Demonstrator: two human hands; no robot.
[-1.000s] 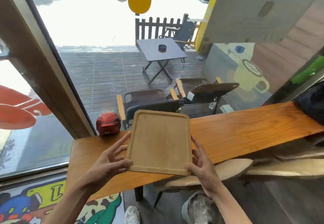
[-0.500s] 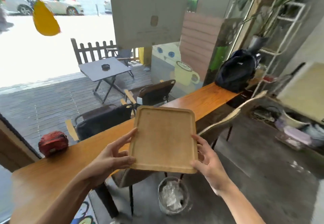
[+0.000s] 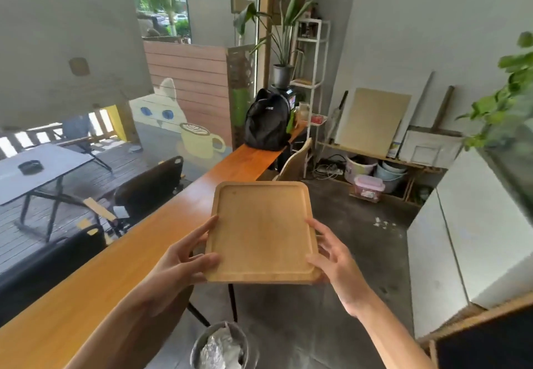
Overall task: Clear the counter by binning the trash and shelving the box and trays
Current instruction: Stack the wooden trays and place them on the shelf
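A bin (image 3: 220, 345) stands on the concrete floor (image 3: 331, 325) nearest. Above it, left hand (image 3: 176, 267) and right hand (image 3: 336, 256) grip the wooden tray (image 3: 261, 233) off the counter (image 3: 115, 267), whose far end bears a backpack (image 3: 266, 121).

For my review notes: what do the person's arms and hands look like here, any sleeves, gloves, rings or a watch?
Both forearms are bare with no sleeves in view. The left hand and the right hand wear no gloves, and no rings, watch or wristband show on the visible fingers and wrists.
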